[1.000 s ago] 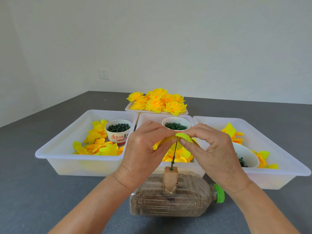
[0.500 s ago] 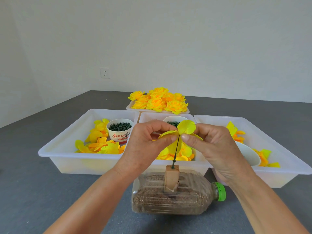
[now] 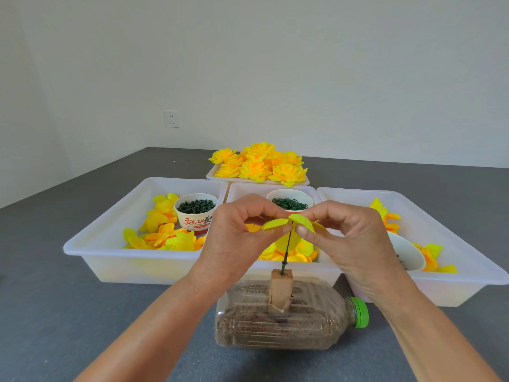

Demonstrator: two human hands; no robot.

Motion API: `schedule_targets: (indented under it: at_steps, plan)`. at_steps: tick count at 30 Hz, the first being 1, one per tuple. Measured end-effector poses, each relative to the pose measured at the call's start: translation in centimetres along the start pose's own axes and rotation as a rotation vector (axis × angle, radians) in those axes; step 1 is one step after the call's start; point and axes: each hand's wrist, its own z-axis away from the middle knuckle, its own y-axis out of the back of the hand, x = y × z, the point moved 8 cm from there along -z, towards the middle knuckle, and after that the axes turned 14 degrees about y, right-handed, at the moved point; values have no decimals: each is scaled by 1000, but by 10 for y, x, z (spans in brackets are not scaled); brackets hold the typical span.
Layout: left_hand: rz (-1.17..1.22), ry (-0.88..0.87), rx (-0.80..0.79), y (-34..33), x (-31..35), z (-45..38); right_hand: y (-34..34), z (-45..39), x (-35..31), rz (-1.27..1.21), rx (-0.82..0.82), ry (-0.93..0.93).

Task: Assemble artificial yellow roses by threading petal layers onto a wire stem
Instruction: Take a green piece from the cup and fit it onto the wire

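Observation:
A thin green wire stem stands upright in a small wooden block fixed on a plastic bottle that lies on its side. At the stem's top sits a yellow petal layer. My left hand pinches its left side and my right hand pinches its right side, thumbs and fingertips meeting over the wire tip. Loose yellow petals lie in the left tray, more petals in the middle tray behind the stem.
Three white trays stand side by side: left, middle, right. Paper cups of green parts sit in them; a tipped cup lies in the right one. A far tray holds finished roses.
The petal layer, raised and tilted half a second ago, now lies flatter across the wire tip. Both hands keep their pinch on it and have shifted slightly.

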Motion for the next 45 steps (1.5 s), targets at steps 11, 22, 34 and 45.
schedule_targets:
  at_steps: [11, 22, 34, 45]
  plan:
    - [-471, -479, 170, -5, 26, 17, -6, 4, -41, 668, -63, 558]
    - [-554, -575, 126, -10, 12, 21, -4, 4, -33, 560, -55, 484]
    - [-500, -486, 92, -6, 3, 22, -9, 17, -21, 533, -110, 466]
    - [-526, -490, 59, -12, -14, 33, -19, 32, -12, 600, -163, 456]
